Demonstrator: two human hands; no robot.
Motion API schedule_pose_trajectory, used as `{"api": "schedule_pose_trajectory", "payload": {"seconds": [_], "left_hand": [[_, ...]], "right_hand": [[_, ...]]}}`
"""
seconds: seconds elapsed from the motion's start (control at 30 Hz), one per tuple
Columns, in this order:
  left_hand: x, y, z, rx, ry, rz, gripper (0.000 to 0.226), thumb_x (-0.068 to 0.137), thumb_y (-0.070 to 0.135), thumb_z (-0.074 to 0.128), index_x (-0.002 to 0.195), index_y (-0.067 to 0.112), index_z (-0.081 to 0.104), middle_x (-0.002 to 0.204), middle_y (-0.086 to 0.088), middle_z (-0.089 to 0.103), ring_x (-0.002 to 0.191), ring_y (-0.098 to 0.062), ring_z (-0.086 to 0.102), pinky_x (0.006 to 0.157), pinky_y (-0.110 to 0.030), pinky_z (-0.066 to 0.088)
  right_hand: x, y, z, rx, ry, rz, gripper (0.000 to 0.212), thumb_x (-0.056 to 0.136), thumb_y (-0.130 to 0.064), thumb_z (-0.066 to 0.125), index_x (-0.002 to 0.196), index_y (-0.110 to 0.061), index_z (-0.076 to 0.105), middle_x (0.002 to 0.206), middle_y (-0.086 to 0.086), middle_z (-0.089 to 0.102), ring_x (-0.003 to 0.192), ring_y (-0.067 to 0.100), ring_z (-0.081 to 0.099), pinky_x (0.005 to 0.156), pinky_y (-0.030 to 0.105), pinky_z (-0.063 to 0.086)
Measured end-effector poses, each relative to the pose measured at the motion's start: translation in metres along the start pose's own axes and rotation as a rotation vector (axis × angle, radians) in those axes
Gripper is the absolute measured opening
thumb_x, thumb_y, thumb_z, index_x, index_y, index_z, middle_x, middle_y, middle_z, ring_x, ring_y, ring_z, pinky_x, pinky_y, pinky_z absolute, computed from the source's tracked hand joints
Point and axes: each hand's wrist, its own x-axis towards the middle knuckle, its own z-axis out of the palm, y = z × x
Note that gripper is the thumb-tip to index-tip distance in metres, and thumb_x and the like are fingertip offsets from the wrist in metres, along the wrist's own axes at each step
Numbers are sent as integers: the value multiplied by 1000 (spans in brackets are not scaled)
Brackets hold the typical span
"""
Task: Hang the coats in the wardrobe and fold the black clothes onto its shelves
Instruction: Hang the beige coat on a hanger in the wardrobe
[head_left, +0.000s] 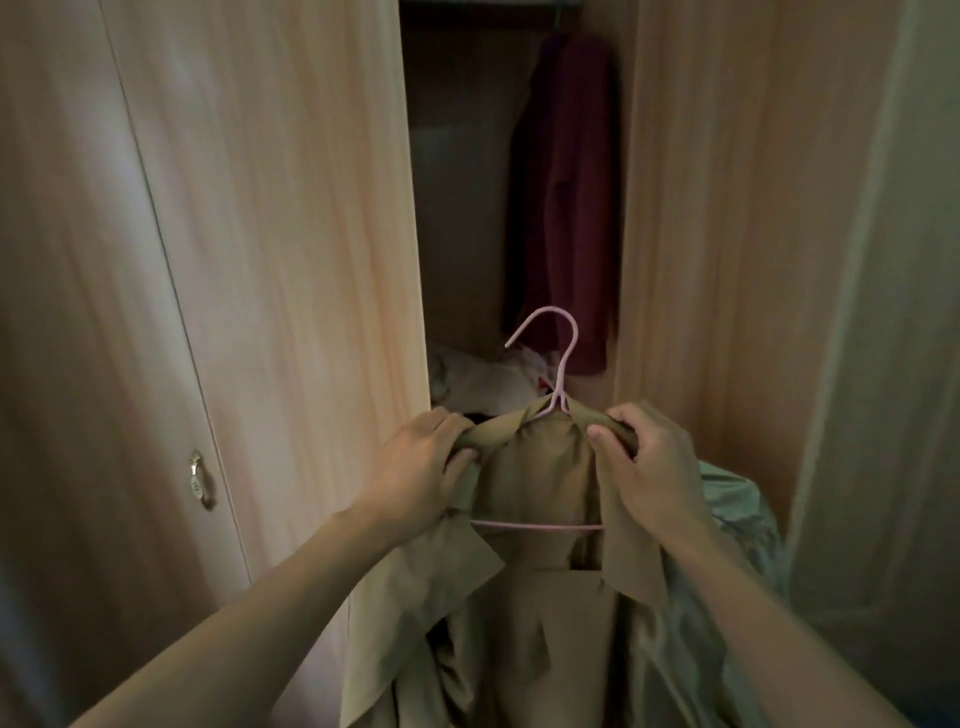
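Observation:
A tan coat (535, 483) hangs on a pink wire hanger (560, 364) in front of the open wardrobe (457, 208). My left hand (421, 473) grips the coat's left shoulder and my right hand (649, 467) grips its right shoulder, both over the hanger's arms. The hanger's hook points up, below the level of the rail, which is out of sight. Inside the wardrobe a dark red coat (566, 197) hangs at the right. The tan coat's lower part drops out of view at the bottom.
The wardrobe's left door (260, 208) and right door (727, 208) stand open on either side. A closed door with a metal handle (197, 480) is at far left. Pale crumpled clothes (483, 379) lie on the wardrobe floor. A greenish fabric (737, 514) sits behind my right hand.

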Motion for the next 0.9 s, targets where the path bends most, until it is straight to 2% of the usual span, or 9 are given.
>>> {"api": "schedule_pose_trajectory", "payload": {"seconds": [0.17, 0.23, 0.43, 0.53, 0.63, 0.7, 0.8, 0.9], "left_hand": [[17, -52, 25, 2, -79, 8, 16, 95, 34, 51, 105, 24, 57, 102, 4, 60, 90, -15, 55, 77, -31, 46], [22, -73, 34, 8, -110, 1, 16, 96, 38, 49, 104, 25, 56, 102, 5, 60, 89, -13, 55, 77, -32, 48], [61, -139, 47, 70, -220, 93, 28, 96, 48, 45, 110, 26, 58, 107, 6, 61, 95, -12, 54, 81, -29, 46], [93, -170, 53, 100, -176, 154, 36, 100, 49, 34, 112, 27, 59, 109, 4, 61, 102, -13, 51, 86, -31, 42], [129, -202, 70, 307, -174, 245, 43, 100, 44, 30, 123, 21, 57, 130, -2, 56, 128, -20, 43, 103, -37, 36], [154, -216, 84, 508, -222, 280, 46, 97, 43, 32, 128, 18, 57, 140, -6, 51, 140, -25, 32, 112, -44, 26], [176, -225, 98, 805, -324, 261, 45, 93, 39, 42, 130, 17, 55, 140, -8, 50, 140, -29, 30, 112, -51, 16], [184, -228, 106, 1013, -396, 214, 52, 90, 38, 50, 137, 17, 50, 145, -8, 43, 139, -29, 26, 110, -52, 17]], "right_hand": [[24, 23, 53, 45, -74, -3, 2, 90, -17, 66, 89, -17, 67, 80, -6, 58, 72, 10, 54, 64, 15, 36], [30, 29, 76, 53, -92, 12, 4, 90, -13, 66, 89, -15, 69, 80, -6, 58, 73, 9, 55, 66, 14, 38], [53, 43, 130, 50, -68, 41, 9, 89, -9, 67, 83, -17, 67, 77, -9, 56, 72, 3, 54, 65, 11, 37], [72, 51, 152, 31, -45, 62, 9, 87, -9, 68, 82, -16, 67, 77, -8, 58, 73, 4, 56, 66, 11, 39], [87, 60, 172, -7, -40, 72, 6, 87, -12, 68, 84, -17, 68, 79, -8, 58, 74, 5, 57, 67, 16, 41], [91, 65, 183, -16, -51, 71, 5, 88, -14, 68, 85, -18, 69, 79, -11, 56, 75, 3, 56, 67, 15, 40], [92, 72, 192, -7, -96, 73, 5, 89, -14, 67, 87, -19, 69, 80, -15, 55, 79, 3, 56, 67, 8, 39], [96, 76, 197, 0, -126, 91, 5, 89, -15, 67, 88, -19, 69, 81, -14, 55, 79, 4, 57, 67, 8, 39]]}}
